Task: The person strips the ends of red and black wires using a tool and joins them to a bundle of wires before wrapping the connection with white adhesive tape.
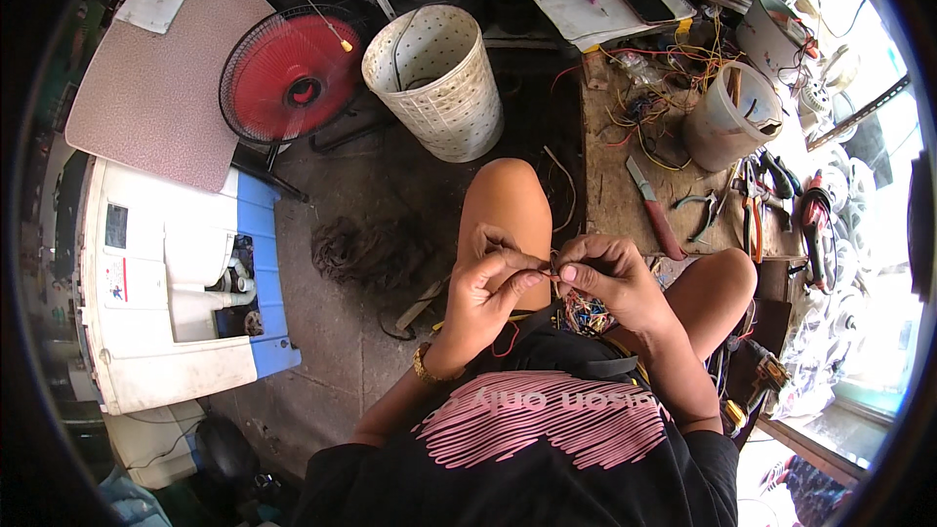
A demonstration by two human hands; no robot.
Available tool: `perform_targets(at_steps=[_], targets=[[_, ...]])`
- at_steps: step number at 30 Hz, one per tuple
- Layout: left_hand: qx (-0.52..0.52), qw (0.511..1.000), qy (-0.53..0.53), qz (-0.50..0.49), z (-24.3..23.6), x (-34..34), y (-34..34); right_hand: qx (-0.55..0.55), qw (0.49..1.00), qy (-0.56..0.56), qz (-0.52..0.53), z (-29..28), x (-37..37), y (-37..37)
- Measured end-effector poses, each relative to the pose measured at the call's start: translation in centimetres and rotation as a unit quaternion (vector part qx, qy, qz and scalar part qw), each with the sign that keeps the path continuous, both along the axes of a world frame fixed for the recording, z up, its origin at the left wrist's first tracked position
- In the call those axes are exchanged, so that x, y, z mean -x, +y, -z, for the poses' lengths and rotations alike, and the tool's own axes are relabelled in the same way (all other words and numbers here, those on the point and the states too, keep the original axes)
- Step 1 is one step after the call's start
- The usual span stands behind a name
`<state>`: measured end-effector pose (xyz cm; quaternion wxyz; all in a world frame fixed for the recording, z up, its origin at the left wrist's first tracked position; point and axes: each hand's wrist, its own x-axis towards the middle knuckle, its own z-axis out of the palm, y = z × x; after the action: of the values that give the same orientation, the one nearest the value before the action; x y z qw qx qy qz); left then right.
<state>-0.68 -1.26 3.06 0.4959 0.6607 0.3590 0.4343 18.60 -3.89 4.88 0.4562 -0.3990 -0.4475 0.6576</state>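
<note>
My left hand and my right hand meet above my lap, thumbs and fingertips pinched close together. Between them is a thin wire, with a bit of red showing at the fingertips; its ends are mostly hidden by the fingers. Under the left hand hangs a loop of red wire. Just below the right hand, a bundle of multicoloured wires lies between my legs, partly covered by the hand and my black shirt.
A wooden bench at right carries a red-handled knife, pliers, tangled wires and a plastic bucket. Beyond my knee stands a speckled bin. Leftward are a red fan, a dark fibrous heap and a white-and-blue machine.
</note>
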Motion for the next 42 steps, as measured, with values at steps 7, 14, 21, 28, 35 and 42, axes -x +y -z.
perform_targets(at_steps=[7,14,21,28,35,42], targets=[[-0.158,0.977,0.080,-0.117,-0.2,-0.1,0.0,0.003,1.000,0.021,0.018,0.1,0.9,0.0],[-0.161,0.976,0.081,-0.124,-1.4,-1.0,-0.5,-0.071,0.995,-0.041,0.063,0.0,1.8,0.1],[-0.070,0.995,-0.010,-0.077,-0.8,-0.7,-0.5,-0.111,0.986,-0.068,0.102,0.5,2.0,0.0],[-0.019,0.997,-0.027,-0.076,-0.1,-0.6,-0.6,-0.135,0.979,-0.080,0.131,0.0,2.1,-0.2],[-0.023,0.997,-0.026,-0.067,0.1,-0.6,-0.7,-0.104,0.984,-0.060,0.130,0.6,2.4,-0.3],[-0.041,0.996,0.000,-0.078,0.2,-0.6,-0.7,-0.096,0.986,-0.041,0.128,0.9,2.5,-0.3]])
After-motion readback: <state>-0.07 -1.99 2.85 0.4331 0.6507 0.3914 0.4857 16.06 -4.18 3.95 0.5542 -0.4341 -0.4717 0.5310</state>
